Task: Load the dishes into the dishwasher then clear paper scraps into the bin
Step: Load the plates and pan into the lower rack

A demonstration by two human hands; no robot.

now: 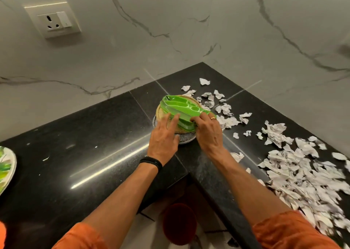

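Green trays [181, 107], two, stack on one woven plate [160, 112], one grey plate [186, 139]; my left hand [163, 137] rests flat on them, right hand [208, 133] grips them.

A stack of dishes is set on the countertop [85, 135] near the inner corner of the two walls. In it, the divided trays [181, 106] are laid on a woven plate [161, 112], which is carried by a bottom plate [186, 139]. The left hand [163, 137] is laid on the stack's near left side; the trays' near right edge is gripped by the right hand [208, 131]. Paper scraps [295, 165] are strewn behind and right of the stack. Another plate [6, 167] is seen at the far left edge. A wall socket [54, 19] is mounted above, to the left. A round container [179, 224] is placed on the floor below the counter's edge.
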